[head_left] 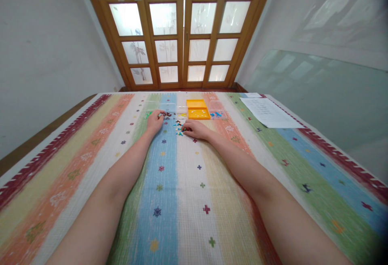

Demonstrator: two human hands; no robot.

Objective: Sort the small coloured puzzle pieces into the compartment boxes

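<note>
My right hand is at the loose pieces toward the table's far edge, yellow box just beyond. Left hand by the dark pieces. Both curled; too small to tell if either's gripping.

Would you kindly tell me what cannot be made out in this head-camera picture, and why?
In the head view:
- Left hand: whether it grips a piece is too small to tell.
- Right hand: its back hides the palm and anything under it.
- Mixed small pieces: too small to count.
- Paper sheet: its print is too small and blurred to read.
- Striped tablecloth: its near end is cut off by the bottom edge.
</note>
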